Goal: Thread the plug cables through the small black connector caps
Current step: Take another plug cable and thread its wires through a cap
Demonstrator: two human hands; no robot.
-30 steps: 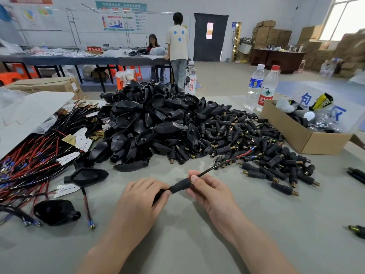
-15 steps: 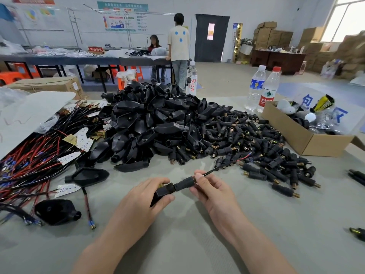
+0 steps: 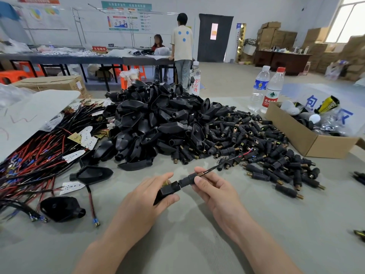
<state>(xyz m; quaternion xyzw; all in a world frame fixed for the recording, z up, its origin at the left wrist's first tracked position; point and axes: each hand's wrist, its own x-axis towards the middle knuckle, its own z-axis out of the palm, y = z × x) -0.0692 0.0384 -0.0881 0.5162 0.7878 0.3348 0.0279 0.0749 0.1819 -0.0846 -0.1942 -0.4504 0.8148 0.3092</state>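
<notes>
— Where's the cap [image 3: 189,177] sitting?

— Held above the middle of the bench [image 3: 187,246], toward its near edge, between the two hands. The cable [image 3: 223,162] comes out of its brass threaded end and runs up and to the right, its red and blue tips lying on the edge of the heap of caps [image 3: 272,155].

— And the other end?

— It meets the black plug [image 3: 167,189]. I can't tell whether they are pushed fully together.

— How do the arms lie?

— Both forearms come in from the near edge and angle toward each other, backs of the hands up.

— The left hand [image 3: 144,202]?

— Curled round the plug, thumb against its lower side, fingers over the top. A firm grasp.

— The right hand [image 3: 215,188]?

— It pinches the cap where the cable leaves it, one fingertip on top, the thumb beneath. The other fingers are loosely bent below.

— What lies around them?

— The heap of caps spreads toward the right edge. Touching it on the left is a taller heap of black shells [image 3: 154,123], reaching the far edge. Left of that, red and black wires [image 3: 35,157] fan along the left edge, with two loose shells near them. A cardboard box [image 3: 296,139] stands at the right edge, two water bottles [image 3: 266,88] just behind it.
</notes>
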